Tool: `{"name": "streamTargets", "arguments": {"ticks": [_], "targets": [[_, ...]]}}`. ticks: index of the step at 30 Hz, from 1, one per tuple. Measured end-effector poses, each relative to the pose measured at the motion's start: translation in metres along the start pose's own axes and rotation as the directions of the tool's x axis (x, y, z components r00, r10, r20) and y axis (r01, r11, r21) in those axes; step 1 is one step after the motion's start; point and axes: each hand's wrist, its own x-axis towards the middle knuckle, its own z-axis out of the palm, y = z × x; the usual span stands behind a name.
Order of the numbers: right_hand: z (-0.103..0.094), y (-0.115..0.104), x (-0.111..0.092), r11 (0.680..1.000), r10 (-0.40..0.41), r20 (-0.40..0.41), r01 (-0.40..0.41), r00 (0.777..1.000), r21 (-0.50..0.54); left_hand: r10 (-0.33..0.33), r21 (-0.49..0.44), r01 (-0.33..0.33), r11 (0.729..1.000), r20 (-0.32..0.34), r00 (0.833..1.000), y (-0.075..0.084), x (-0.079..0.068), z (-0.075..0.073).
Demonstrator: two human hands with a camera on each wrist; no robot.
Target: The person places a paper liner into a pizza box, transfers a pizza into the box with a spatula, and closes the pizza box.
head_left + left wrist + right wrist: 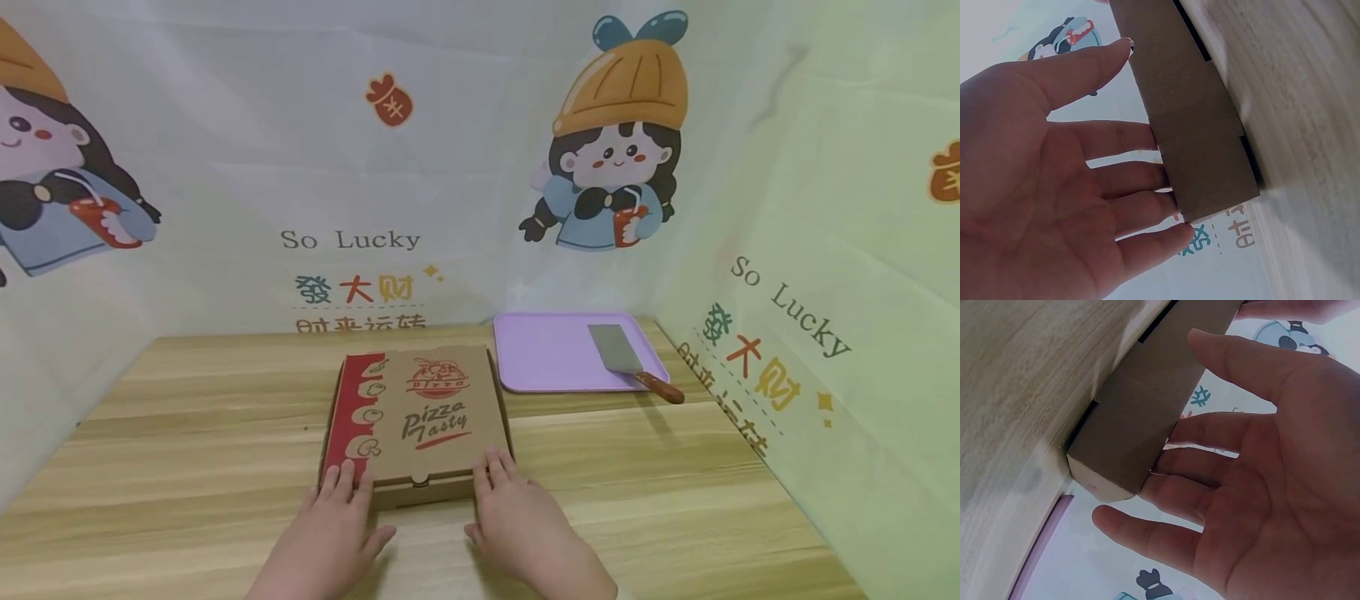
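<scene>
A closed cardboard pizza box [450,417] with a red strip and printed lettering lies flat on the wooden table. My left hand [330,525] rests its fingertips on the box's near left corner, thumb held apart. On the near right corner, the fingers of my right hand [525,517] lie over the lid's edge. In the left wrist view, the left hand [1060,187] has its fingers extended to the top edge of the box's front wall [1191,106]. The right wrist view has the right hand [1241,469] likewise spread, its little finger beyond the box corner [1100,478].
At the back right stands a light purple tray [540,367]. A spatula with a metal blade [611,346] lies on it, its wooden handle [662,387] jutting past the tray's near rim. Printed cloth [465,192] walls in the table [187,433] behind and on both sides.
</scene>
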Motion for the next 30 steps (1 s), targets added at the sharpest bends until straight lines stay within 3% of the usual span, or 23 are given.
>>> {"name": "streamTargets", "arguments": {"ticks": [30], "targets": [[0.0023,0.0004,-0.0014,1.000,-0.009,-0.012,0.009,1.000,0.018,-0.005,0.013,0.005,1.000,-0.016,1.000,0.0007,-0.0010,0.0005]]}}
